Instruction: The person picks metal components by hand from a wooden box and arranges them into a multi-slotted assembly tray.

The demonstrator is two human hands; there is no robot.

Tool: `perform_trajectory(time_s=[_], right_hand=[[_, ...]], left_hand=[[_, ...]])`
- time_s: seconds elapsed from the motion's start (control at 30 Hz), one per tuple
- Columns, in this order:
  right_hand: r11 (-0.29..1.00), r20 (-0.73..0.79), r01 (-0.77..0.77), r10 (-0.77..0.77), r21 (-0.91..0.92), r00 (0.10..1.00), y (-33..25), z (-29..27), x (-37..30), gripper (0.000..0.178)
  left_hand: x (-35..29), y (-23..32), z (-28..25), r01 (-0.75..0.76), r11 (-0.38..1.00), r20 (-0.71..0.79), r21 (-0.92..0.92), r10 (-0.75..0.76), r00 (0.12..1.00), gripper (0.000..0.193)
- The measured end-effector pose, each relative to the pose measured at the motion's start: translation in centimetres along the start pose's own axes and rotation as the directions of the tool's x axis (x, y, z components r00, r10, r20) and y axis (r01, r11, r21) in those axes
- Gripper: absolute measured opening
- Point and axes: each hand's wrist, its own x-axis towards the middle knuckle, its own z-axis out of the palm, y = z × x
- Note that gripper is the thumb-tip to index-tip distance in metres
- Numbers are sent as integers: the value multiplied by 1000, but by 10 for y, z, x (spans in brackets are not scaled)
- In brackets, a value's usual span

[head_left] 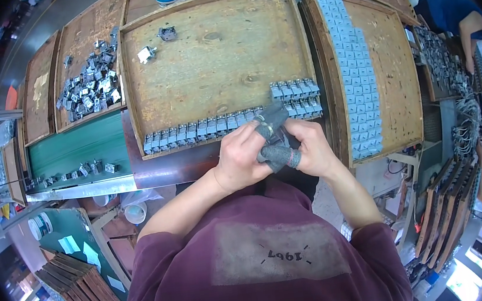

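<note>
Hands meet at the near edge of the large worn wooden tray [213, 53], both wearing grey knitted finger cots [280, 155]. Left hand [242, 159] and right hand [309, 152] are clenched together around something small; the piece itself is hidden by the fingers, so its long axis and heading cannot be told. Judged step: fitting or checking one small part before it joins the row. The next move would call for setting it upright, in line with its neighbours.

Just beyond the fingertips, a row of small grey metal-and-plastic components [203, 130] runs left to right along the tray's near rim, with a double row [297, 97] at its right end. Two loose components [147, 54] lie at the far left. Left, a loose grey heap [90, 84] fills another tray. Right, a third tray carries a long column of pale grey components [356, 68]. Another person's arm [469, 32] works far right.
</note>
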Motion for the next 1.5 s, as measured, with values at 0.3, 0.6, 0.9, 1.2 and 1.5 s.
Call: perform_trajectory(time_s=[0.3, 0.6, 0.9, 1.2, 1.5], right_hand=[[916, -125, -327, 305, -231, 944, 17, -74, 27, 42], [840, -586, -532, 483, 101, 651, 171, -240, 101, 30], [851, -531, -499, 502, 162, 683, 196, -255, 117, 22], [835, -640, 146, 282, 531, 715, 127, -212, 93, 28], [788, -526, 171, 217, 592, 822, 75, -102, 50, 30]], left_hand=[[48, -61, 6, 196, 976, 115, 93, -206, 972, 57], [69, -115, 31, 650, 759, 498, 47, -582, 643, 42], [77, -138, 1, 401, 907, 151, 129, -417, 896, 61], [114, -214, -142, 187, 451, 26, 873, -425, 905, 31], [94, -163, -94, 637, 599, 110, -485, -681, 724, 34]])
